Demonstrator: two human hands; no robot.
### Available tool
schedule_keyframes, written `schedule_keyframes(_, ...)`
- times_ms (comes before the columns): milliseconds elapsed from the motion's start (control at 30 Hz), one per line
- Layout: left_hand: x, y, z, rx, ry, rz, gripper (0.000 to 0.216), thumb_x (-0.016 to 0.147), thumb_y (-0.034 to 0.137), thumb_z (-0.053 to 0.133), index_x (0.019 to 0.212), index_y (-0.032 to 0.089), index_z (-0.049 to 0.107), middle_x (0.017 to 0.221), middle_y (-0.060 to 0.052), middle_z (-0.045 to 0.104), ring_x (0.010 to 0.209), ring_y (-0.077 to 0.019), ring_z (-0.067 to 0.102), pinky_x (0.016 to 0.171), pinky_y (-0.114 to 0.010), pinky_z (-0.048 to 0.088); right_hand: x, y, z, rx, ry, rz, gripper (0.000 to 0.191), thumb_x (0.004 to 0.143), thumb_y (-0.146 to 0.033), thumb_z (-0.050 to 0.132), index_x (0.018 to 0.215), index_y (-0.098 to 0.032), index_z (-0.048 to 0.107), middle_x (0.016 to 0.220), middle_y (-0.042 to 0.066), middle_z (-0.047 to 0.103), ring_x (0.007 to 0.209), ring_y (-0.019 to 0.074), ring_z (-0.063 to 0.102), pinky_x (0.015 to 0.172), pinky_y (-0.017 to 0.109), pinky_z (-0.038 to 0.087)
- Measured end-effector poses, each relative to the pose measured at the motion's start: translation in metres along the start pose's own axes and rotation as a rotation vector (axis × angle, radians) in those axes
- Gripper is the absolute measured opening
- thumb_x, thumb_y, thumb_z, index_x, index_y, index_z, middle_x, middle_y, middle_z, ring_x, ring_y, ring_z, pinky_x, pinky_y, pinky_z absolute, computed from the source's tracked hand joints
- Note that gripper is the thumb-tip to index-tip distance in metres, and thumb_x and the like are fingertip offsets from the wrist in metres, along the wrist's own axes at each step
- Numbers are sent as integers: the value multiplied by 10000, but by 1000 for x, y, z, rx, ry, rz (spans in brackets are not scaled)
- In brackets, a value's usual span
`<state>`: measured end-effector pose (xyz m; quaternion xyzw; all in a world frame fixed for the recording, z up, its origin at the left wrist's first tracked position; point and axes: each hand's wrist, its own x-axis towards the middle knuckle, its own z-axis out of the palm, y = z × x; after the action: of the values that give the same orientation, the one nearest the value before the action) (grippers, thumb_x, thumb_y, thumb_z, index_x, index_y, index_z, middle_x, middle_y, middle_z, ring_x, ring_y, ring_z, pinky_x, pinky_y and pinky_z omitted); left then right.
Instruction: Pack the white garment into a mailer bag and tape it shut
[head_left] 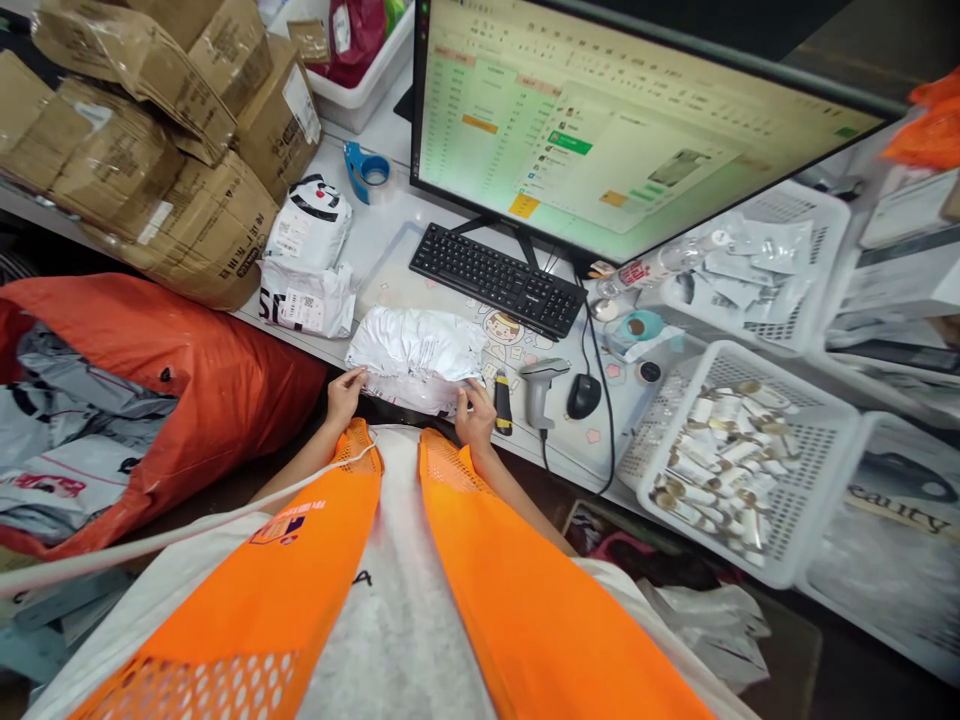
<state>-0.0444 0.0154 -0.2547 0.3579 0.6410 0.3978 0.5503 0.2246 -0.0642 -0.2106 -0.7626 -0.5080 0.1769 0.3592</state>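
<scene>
We are holding a white parcel point(416, 358) at the near edge of the desk point(390, 215), just in front of the keyboard point(496, 277). Left hand point(343, 397) is gripping the parcel's near left corner, fingers closed on the plastic. Right hand point(476, 415) is pinching the near right edge, thumb and fingers closed on it. The parcel is lying flat, crumpled, its wrapper unbroken as far as we can tell; whether a label is facing up is unclear from this angle.

Judged step: we are squaring up the parcel between both hands, at the start of handling it. A black-and-yellow cutter point(502, 402) is lying just beside the right hand, a scanner point(538, 388) next to it, then a mouse point(583, 396). Two more parcels point(307, 262) are sitting farther back to the left.

Any next move with a tool would call for the right hand to release its edge while the left keeps the parcel pinned, since the soft bag is likely to slide on the smooth mat. The contents are soft and give no firm edge to press against.
</scene>
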Motion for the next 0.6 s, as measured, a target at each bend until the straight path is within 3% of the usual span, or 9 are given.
schedule_keyframes(300,0,1,1,68,-9,42,272,844,295,739,1050,135,813,1157,-122,788,1143,-252,721,1136,-387,489,-5,16,7,-187,57,-115,367,1014,-355,489,838,-173,754,1268,182,686,1216,284,575,1076,513,477)
schedule_keyframes(600,-4,7,9,249,17,49,229,876,279,710,1050,171,811,1159,-97,788,1134,-228,724,1119,-371,504,-3,26,17,-390,45,-12,334,1012,-354,534,862,-186,781,1381,177,579,1322,335,455,1085,546,390)
